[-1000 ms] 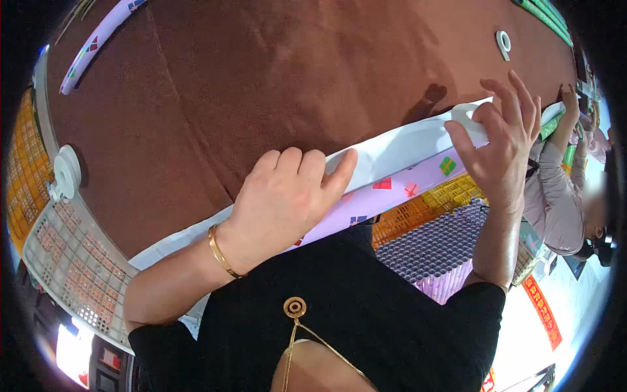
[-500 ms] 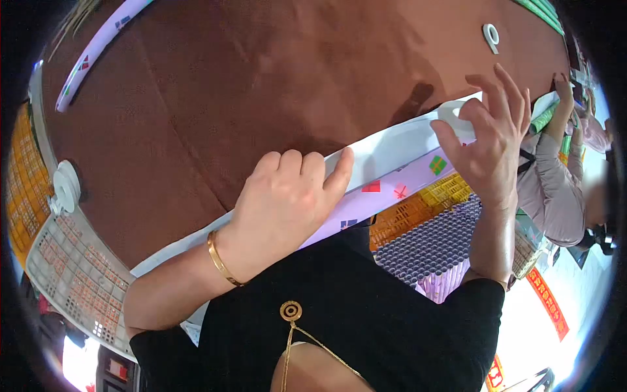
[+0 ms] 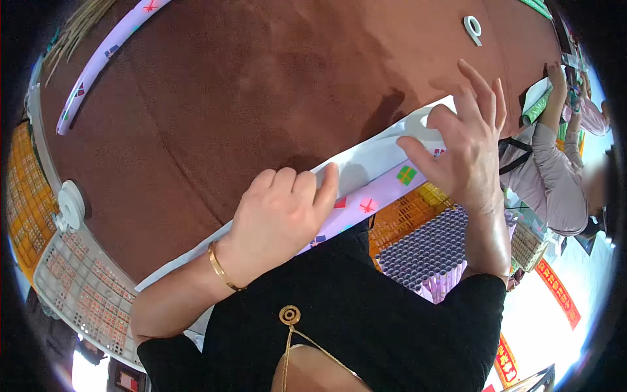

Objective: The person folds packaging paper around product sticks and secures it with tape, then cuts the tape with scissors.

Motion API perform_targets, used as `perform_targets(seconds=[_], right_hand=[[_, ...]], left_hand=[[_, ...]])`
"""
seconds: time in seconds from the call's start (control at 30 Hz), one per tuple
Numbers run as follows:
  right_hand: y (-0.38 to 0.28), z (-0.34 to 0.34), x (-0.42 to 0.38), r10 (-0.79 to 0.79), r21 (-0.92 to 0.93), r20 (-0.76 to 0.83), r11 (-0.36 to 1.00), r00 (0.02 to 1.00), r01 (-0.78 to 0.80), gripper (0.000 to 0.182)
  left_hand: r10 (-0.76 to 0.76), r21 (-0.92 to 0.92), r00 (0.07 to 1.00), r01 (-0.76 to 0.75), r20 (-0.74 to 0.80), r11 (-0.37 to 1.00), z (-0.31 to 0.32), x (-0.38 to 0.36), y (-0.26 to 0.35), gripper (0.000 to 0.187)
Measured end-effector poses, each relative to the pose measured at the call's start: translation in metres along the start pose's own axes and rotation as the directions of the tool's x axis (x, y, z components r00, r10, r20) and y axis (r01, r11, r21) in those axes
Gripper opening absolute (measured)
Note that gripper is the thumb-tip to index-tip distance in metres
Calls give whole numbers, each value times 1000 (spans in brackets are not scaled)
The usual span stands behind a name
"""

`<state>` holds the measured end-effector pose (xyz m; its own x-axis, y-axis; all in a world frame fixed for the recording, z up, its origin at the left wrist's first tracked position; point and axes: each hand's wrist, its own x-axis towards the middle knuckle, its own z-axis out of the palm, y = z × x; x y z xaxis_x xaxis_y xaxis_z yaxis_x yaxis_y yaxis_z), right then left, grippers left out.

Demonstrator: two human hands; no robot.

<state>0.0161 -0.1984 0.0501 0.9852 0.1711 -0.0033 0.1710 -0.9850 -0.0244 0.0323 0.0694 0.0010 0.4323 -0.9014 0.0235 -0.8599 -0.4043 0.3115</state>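
Observation:
A long roll of lilac wrapping paper [image 3: 366,196] with small red, green and blue prints lies slantwise in front of my body, its white underside [image 3: 366,161] showing along the far edge. My left hand [image 3: 277,212] is closed over the middle of the roll, fingers curled and thumb stretched along the white paper. At the right end, my right hand [image 3: 460,144] hovers with thumb and fingers spread apart. The white paper curls up beside its thumb and index finger.
On the brown tabletop [image 3: 215,98] are another lilac roll [image 3: 98,65] and a roll of white tape [image 3: 472,29]. White spools [image 3: 70,204] stand at the left edge near a pale basket [image 3: 85,281]. A person in a greyish top [image 3: 545,173] works at the right.
The view has shifted a little. The roll's prints have moved toward the lower left, nearer my body, and my right hand has moved left with the roll's end.

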Motion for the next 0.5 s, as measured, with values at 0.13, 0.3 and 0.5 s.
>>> perform_targets(seconds=[0.13, 0.3, 0.5], right_hand=[[-3, 1, 4, 9, 4, 16, 1000, 1000, -9, 29], [8, -4, 5, -4, 43, 43, 999, 999, 2, 28], [44, -14, -1, 13, -41, 55, 999, 998, -11, 27]], left_hand=[[41, 2, 998, -41, -50, 999, 4, 18, -3, 39], [38, 21, 998, -37, -59, 999, 8, 20, -6, 40], [39, 24, 999, -38, -32, 999, 6, 21, -7, 42]])
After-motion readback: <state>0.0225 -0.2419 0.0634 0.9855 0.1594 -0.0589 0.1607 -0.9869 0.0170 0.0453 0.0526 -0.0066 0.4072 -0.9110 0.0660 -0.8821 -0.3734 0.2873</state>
